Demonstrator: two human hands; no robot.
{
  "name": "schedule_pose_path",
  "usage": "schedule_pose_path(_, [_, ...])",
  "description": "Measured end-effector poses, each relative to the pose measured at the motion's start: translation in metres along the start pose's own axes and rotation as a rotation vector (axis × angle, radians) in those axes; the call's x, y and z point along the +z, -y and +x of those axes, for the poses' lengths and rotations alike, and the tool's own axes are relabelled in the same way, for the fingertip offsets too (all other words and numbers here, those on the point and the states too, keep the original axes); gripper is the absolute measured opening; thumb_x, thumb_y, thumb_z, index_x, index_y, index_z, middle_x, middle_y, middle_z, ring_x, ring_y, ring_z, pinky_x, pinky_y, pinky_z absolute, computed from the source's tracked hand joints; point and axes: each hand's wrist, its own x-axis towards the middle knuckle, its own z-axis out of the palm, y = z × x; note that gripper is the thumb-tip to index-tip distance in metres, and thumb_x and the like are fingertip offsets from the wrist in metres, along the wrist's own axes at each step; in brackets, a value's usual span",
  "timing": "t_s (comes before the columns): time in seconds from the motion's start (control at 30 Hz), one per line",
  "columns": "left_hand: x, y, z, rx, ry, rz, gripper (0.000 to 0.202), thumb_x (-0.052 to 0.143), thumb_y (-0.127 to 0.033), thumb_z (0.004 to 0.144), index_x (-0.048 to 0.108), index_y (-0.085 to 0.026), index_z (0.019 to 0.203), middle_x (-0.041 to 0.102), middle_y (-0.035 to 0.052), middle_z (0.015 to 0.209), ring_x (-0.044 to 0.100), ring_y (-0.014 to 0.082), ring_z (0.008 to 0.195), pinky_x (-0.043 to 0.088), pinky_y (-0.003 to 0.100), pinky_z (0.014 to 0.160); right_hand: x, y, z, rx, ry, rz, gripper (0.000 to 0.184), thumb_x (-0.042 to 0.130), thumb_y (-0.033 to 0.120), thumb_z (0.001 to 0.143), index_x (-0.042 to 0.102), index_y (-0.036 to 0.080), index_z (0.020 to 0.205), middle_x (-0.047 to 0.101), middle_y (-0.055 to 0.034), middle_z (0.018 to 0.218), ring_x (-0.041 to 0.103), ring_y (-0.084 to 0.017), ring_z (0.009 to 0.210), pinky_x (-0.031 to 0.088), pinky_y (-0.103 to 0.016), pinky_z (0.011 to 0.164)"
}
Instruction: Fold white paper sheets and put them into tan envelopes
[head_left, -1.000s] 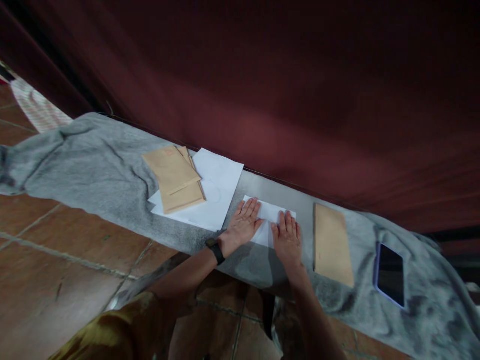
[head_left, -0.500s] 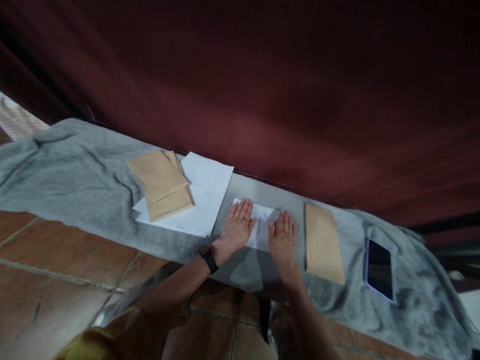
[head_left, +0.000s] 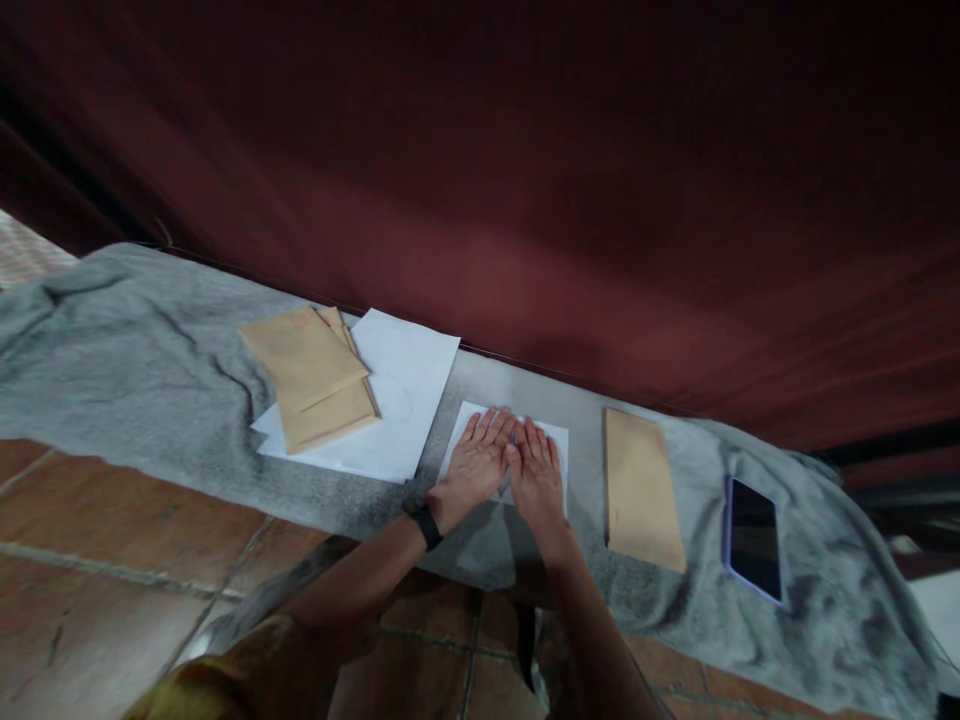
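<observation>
A small sheet of white paper lies on the grey cloth between the envelopes. My left hand rests flat on its left half, fingers stretched out. Close beside it, my right hand presses flat on the paper's right half, its thumb side touching or nearly touching the left hand. Neither hand grips anything. The paper's middle is mostly hidden beneath them. To the right of the paper lies a brown envelope or a stack of them.
Several brown envelopes lie on large white sheets at the left. A phone rests at the right on the grey cloth. Dark red fabric rises behind. Below is a tiled floor.
My hands have come together at the middle of the paper; the right hand has moved left. The paper's left and right edges now show. The view has shifted slightly.
</observation>
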Motion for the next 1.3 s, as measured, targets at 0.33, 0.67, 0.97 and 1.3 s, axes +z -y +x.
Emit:
schedule_pose_path(0.33, [-0.004,0.007,-0.002,-0.076,-0.043,0.04,0.059,0.034,-0.041,0.107,0.041,-0.009,0.155,0.039,0.0173,0.163,0.033,0.0267,0.154,0.024,0.047,0.127,0.007,-0.008,0.0,0.023,-0.122,-0.081,0.055,0.029,0.035,0.11,0.043,0.01,0.156,0.043,-0.0195,0.161,0.04,-0.029,0.149,0.028,-0.053,0.122])
schedule_pose_path(0.67, [-0.006,0.019,-0.008,-0.13,-0.057,0.048,0.064,0.033,-0.047,0.107,0.041,-0.005,0.155,0.038,0.0193,0.163,0.032,0.0293,0.154,0.026,0.046,0.126,0.004,-0.026,-0.012,0.037,-0.222,-0.19,0.058,0.029,0.038,0.111,0.042,0.002,0.154,0.045,-0.0255,0.157,0.044,-0.034,0.146,0.036,-0.054,0.118])
schedule_pose_path(0.97, [-0.007,0.024,-0.014,-0.138,-0.078,0.041,0.068,0.032,-0.048,0.107,0.037,-0.002,0.156,0.038,0.0225,0.162,0.03,0.0304,0.155,0.027,0.048,0.127,-0.003,-0.037,-0.023,0.074,-0.217,-0.203,0.061,0.03,0.042,0.11,0.041,0.0,0.154,0.043,-0.028,0.158,0.045,-0.034,0.145,0.037,-0.055,0.117])
schedule_pose_path(1.3, [-0.008,0.026,-0.025,-0.171,-0.096,0.019,0.073,0.036,-0.051,0.106,0.033,0.002,0.156,0.034,0.0272,0.162,0.028,0.0334,0.155,0.027,0.05,0.126,-0.004,-0.042,-0.035,0.105,-0.246,-0.213,0.065,0.032,0.045,0.11,0.04,-0.001,0.154,0.044,-0.0289,0.157,0.043,-0.037,0.146,0.038,-0.055,0.117])
